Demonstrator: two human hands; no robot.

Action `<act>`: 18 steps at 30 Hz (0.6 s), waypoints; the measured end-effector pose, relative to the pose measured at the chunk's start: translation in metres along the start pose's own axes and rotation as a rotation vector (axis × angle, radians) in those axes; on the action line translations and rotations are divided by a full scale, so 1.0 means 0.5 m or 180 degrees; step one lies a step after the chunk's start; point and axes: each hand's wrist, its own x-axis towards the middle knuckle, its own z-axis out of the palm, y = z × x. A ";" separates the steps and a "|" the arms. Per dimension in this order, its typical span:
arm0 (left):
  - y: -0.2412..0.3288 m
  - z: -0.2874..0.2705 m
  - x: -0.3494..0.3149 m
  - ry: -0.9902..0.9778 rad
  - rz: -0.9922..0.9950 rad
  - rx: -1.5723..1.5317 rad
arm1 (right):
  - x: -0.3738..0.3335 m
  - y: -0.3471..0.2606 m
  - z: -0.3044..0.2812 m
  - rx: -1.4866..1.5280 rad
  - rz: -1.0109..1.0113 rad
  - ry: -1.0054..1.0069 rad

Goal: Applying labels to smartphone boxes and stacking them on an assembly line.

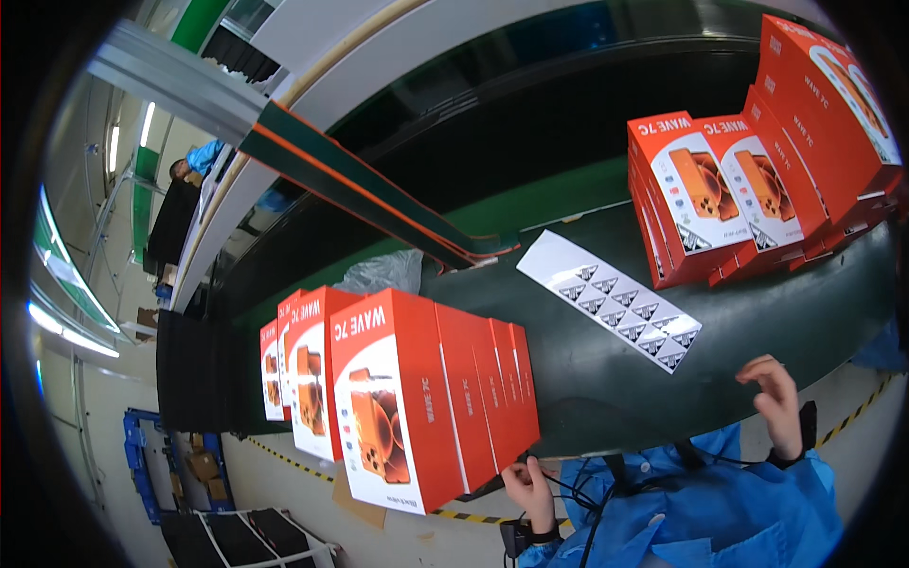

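My left hand (530, 492) is at the table's near edge, by the lower corner of a row of red boxes (483, 398). Its thumb and bent fingers are a little apart, and nothing shows between them; whether a fingertip touches the box is unclear. Over the right side of the near edge hovers my right hand (775, 402), fingers curved, apart and holding nothing. Between the box groups lies a white sticker sheet (559, 260) with several black-and-white triangular stickers toward its near right end. The boxes have white fronts picturing an orange phone.
More red boxes (696, 189) stand stacked at the right on the dark green tabletop (606, 407). A metal post (189, 80) with a green-and-orange strip (360, 185) slants in from upper left. Clear plastic film (383, 273) lies behind the left boxes. Dark cables hang before my blue smock.
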 end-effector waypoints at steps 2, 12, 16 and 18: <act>-0.001 0.004 -0.005 0.0062 0.0349 0.0424 | 0.016 0.015 0.027 -0.0906 -0.0386 -0.0521; -0.009 0.020 -0.016 0.0421 0.1102 0.1107 | -0.063 0.103 0.135 -0.1459 -0.0428 -0.1455; 0.054 0.036 0.007 0.0622 0.1025 0.2595 | -0.086 0.124 0.149 -0.2259 -0.0669 -0.1230; 0.061 0.035 0.019 0.0661 0.0939 0.2666 | -0.094 0.125 0.149 -0.2359 -0.0654 -0.1262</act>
